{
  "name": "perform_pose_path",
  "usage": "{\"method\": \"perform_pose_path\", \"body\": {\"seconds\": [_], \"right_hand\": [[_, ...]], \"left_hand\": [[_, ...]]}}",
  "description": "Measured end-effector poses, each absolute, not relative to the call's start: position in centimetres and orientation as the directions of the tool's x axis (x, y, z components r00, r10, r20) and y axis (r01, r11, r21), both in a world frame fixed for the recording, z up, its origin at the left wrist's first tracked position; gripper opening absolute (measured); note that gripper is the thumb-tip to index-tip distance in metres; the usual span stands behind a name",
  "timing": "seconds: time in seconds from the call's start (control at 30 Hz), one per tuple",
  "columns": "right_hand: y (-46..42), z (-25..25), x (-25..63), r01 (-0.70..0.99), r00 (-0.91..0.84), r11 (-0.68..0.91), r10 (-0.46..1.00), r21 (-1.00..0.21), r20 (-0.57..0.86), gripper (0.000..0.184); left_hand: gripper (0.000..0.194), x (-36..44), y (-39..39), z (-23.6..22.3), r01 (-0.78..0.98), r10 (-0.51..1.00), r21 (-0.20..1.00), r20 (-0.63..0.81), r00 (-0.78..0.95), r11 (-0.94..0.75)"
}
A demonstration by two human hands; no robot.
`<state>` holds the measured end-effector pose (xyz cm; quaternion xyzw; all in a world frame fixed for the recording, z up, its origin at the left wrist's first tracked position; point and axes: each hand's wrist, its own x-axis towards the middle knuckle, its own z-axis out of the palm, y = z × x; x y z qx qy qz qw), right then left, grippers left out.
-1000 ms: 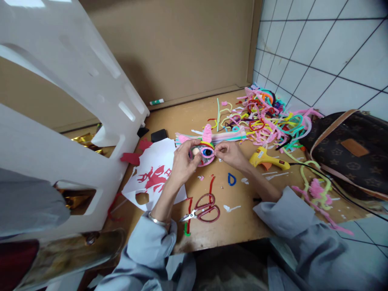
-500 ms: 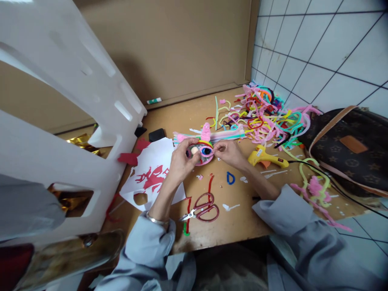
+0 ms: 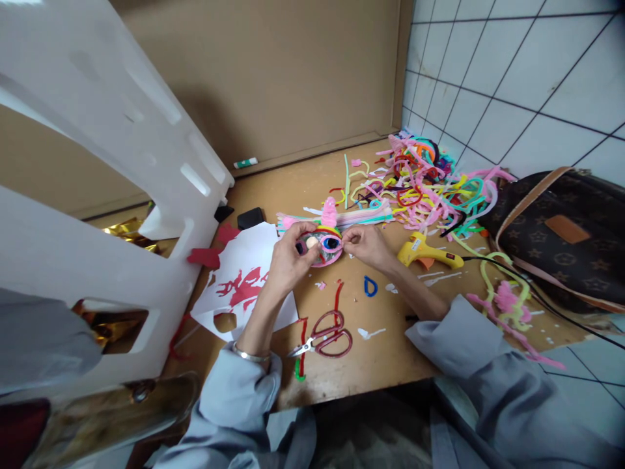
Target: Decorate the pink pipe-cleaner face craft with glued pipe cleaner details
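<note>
While left hand (image 3: 291, 256) clasps one pink-rimmed craft (image 3: 331, 244), right hand (image 3: 365, 246) pinches its edge | scissors (image 3: 311, 341) ×1, glue gun (image 3: 428, 255) ×1 | craft partly finger-hidden; bag (image 3: 551, 253) cut off

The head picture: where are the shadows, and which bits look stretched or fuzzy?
In the head view, a soft shadow darkens the brown panel; there, the tiled wall looks stretched and the right sleeve fuzzy toward the corner; also in that view, the scissors look crisper, while the craft piece is too small for fine detail.
</note>
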<state>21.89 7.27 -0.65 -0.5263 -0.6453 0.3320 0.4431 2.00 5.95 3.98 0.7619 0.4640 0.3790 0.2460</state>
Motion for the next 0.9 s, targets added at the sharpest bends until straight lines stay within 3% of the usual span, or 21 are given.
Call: {"method": "perform_pose_path", "body": {"seconds": [0.43, 0.9], "right_hand": [[7.1, 0.2, 21.8, 0.439, -0.044, 0.202, 0.978, -0.875, 0.204, 0.011], [7.4, -1.2, 22.0, 0.354, -0.039, 0.242, 0.969, -0.903, 0.244, 0.008]], "left_hand": [[0.030, 2.2, 5.9, 4.1, 0.518, 0.901, 0.737, 0.337, 0.275, -0.434], [0.039, 2.2, 5.5, 4.2, 0.550, 0.898, 0.710, 0.335, 0.286, -0.440]]}}
